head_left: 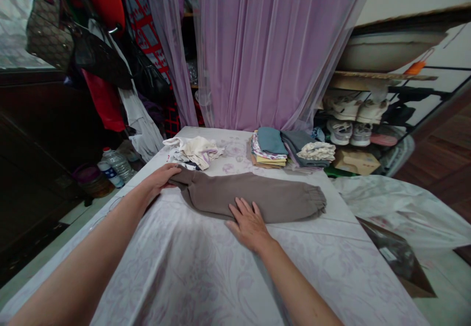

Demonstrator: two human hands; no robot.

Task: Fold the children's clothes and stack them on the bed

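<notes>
A grey-brown garment [235, 193], folded into a long strip, lies across the table with its gathered elastic end on the right. Its narrower left end is pinched in my left hand [165, 176], whose fingertips are partly hidden by the cloth. My right hand [250, 225] rests flat on the near edge of the garment's middle, fingers spread. Beyond the left end sits a loose heap of white and dark clothes [198, 150]. At the far right of the table stand a folded pile topped with teal cloth [271, 141] and a dark grey folded pile [301, 144] with a cream gathered piece [316, 150] on it.
A pale floral cloth [206, 272] covers the table. Behind it hangs a purple curtain [265, 56]. Bags [51, 31] hang at the left, above water bottles [119, 164] on the floor. Shoes [351, 132] fill a rack at the right, near a white plastic sheet [405, 208].
</notes>
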